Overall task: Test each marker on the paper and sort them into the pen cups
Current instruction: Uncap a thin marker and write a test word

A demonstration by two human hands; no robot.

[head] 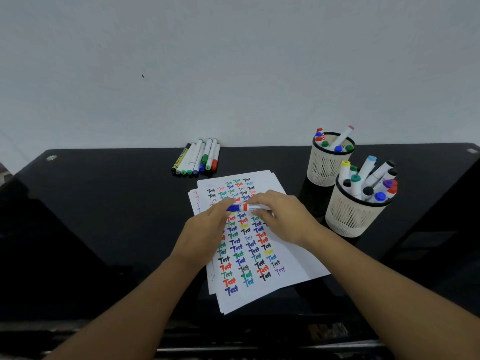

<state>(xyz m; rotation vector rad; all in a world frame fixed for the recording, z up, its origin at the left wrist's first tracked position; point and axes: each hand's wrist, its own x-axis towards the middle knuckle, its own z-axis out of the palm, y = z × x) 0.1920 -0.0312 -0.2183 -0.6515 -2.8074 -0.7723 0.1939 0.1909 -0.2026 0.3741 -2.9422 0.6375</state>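
Centrally in the frame, both hands hold one blue-capped marker [244,207] level above the paper [293,258]: the left hand [205,229] pinches its blue cap end, and the right hand [281,216] curls its fingers round the white barrel. Loose markers [197,158] lie above the paper; two pen cups [324,162] [350,216] stand at right on the black table [104,216].

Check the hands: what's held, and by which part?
Both hold one blue-capped marker over the paper: left hand pinches its blue cap end, right hand grips the white barrel.
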